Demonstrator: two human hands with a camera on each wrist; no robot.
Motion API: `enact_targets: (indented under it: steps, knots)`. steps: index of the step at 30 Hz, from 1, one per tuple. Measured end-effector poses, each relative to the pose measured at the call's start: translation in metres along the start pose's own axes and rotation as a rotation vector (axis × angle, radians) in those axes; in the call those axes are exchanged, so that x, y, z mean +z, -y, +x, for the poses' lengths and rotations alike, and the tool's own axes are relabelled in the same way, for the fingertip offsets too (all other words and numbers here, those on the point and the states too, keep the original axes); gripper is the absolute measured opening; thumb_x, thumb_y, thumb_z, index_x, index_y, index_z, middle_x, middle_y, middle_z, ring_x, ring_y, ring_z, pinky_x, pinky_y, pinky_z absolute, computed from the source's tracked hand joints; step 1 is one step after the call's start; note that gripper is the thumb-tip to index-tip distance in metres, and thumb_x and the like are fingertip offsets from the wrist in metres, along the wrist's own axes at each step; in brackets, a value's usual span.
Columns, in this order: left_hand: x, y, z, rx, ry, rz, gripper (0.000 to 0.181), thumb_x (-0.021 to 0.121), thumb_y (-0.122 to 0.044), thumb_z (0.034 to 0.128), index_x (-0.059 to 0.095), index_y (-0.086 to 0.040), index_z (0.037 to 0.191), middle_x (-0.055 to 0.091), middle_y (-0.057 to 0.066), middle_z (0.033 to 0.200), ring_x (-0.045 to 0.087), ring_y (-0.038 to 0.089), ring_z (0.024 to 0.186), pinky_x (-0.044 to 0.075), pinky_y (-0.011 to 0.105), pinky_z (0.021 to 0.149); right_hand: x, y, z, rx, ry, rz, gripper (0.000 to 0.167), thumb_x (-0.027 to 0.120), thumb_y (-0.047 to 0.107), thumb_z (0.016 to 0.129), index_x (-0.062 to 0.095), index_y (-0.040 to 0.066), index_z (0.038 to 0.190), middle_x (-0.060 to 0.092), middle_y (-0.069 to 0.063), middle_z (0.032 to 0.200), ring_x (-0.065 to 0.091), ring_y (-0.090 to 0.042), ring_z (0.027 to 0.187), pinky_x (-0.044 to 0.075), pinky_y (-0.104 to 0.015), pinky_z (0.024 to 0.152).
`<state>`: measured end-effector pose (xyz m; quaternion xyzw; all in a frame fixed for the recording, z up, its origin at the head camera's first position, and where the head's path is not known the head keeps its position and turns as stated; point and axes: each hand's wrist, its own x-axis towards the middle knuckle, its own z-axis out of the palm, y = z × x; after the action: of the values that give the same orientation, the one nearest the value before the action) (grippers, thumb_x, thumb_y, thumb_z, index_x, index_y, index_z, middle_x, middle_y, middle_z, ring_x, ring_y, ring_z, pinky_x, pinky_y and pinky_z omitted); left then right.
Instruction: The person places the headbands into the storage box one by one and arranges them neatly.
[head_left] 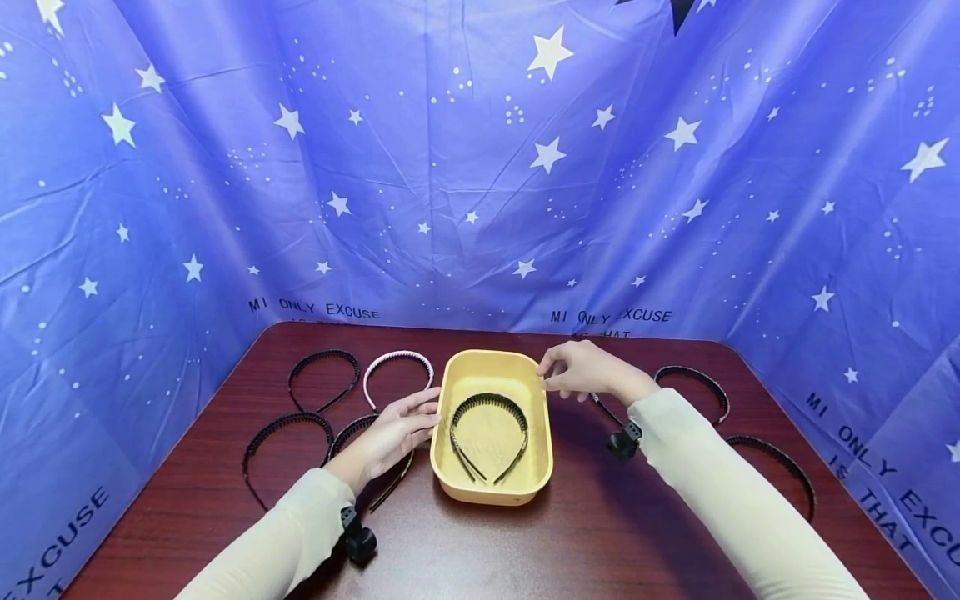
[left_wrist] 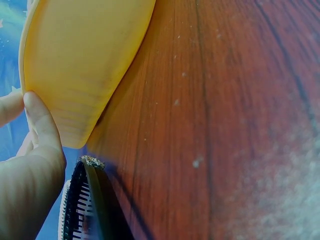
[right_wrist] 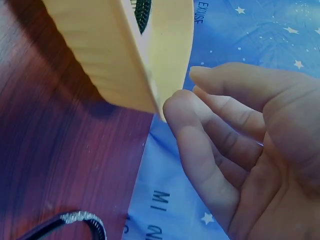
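A yellow rectangular bin (head_left: 492, 497) stands at the middle of the table, with a black toothed headband (head_left: 491, 398) lying inside it. My left hand (head_left: 392, 437) touches the bin's left side near the rim, its fingers extended; the left wrist view shows a fingertip (left_wrist: 37, 102) against the wall. My right hand (head_left: 588, 369) is by the far right corner, fingers loosely bent. Its index fingertip (right_wrist: 175, 102) is at the rim and the thumb stands apart. Below my left hand, a dark headband (head_left: 390, 492) is partly covered.
Left of the bin lie a pink-white headband (head_left: 397, 354) and black headbands (head_left: 324, 353) (head_left: 281, 425). More dark headbands (head_left: 708, 379) (head_left: 780, 454) lie at the right, one partly behind my right hand. A starry blue curtain (head_left: 480, 167) encloses the dark red table (head_left: 480, 558).
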<state>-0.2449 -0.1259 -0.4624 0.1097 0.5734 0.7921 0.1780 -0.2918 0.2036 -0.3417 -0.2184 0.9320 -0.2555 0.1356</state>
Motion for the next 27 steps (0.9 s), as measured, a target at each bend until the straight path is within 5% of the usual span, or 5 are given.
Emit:
enact_targets:
  steps: [12,27]
  knots:
    - [0.000,0.000,0.000,0.002,0.000,-0.003,0.062,0.054,0.005,0.0974,0.027,0.008,0.153,0.051,0.021,0.129,0.060,0.018,0.108,0.053,0.028,0.095,-0.012,-0.024,-0.023,0.018,-0.035,0.023,0.020,0.072,0.017,0.092,0.069,0.007,0.109,0.067,-0.002,0.075,0.067,-0.030,0.069,0.058,-0.034,0.052]
    - [0.002,-0.002,-0.001,0.002,0.007,-0.007,0.063,0.054,0.005,0.0971,0.025,0.009,0.153,0.053,0.020,0.128,0.060,0.017,0.109,0.052,0.029,0.096,-0.027,-0.052,-0.051,0.046,-0.095,0.040,0.022,0.072,0.019,0.092,0.070,0.006,0.110,0.070,0.000,0.081,0.068,-0.022,0.071,0.058,-0.035,0.054]
